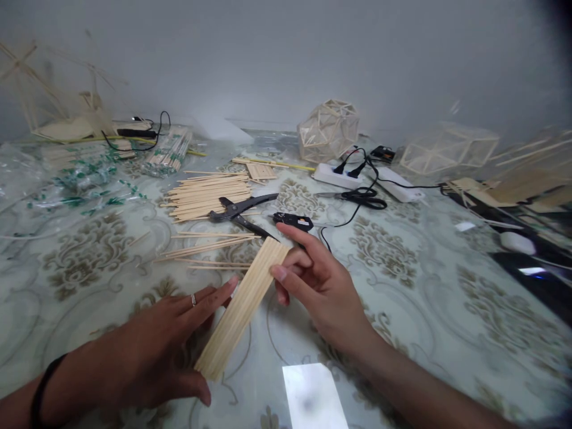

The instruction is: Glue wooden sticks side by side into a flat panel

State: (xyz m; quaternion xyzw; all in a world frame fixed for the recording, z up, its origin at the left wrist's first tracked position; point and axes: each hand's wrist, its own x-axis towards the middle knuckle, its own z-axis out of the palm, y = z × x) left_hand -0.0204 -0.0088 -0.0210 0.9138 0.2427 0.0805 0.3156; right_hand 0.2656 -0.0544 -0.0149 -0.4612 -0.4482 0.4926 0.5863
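A narrow flat panel of pale wooden sticks (243, 310) joined side by side is tilted between my hands. My right hand (322, 286) pinches its upper end, the thumb on the face and the index finger stretched out above. Along the panel's left edge lies my left hand (152, 339), fingers extended and thumb spread near the lower end; whether its fingertips touch the panel is partly hidden. Beyond the panel are several loose sticks (210, 245) and a larger pile of sticks (208, 193). Dark-handled pliers (241, 208) rest against that pile.
A small black tool (292, 221) lies before a white power strip (338, 176) with plugs and cables. Scissors (364, 198) are to its right. Stick-frame models (328, 131) stand at the back. Plastic wrappers (84, 179) cover the left, and a white card (314, 396) lies in front.
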